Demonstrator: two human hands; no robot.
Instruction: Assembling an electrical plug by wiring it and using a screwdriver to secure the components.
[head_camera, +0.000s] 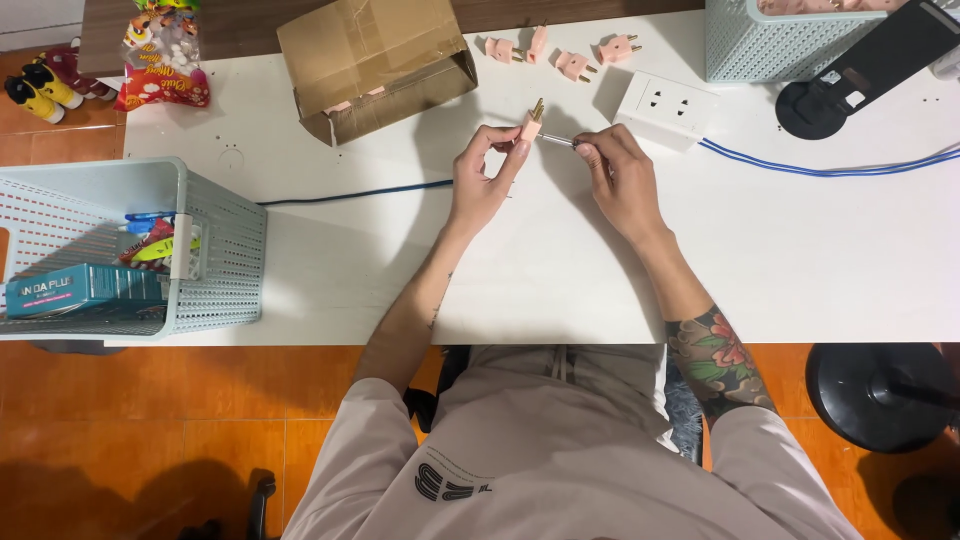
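Left hand (482, 180) pinching pink plug (529, 125), prongs up-right; right hand (620, 175) pinching slim tool (556, 141) at it.

Five pink plugs (572, 64) (one held), two baskets (215, 250), one cardboard box (375, 60), one socket block (664, 108).

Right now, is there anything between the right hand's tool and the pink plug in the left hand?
Nothing visible. The left hand pinches the pink plug above the white table, and the thin metal tool in the right hand runs straight to its side. The cardboard box lies off to the left.
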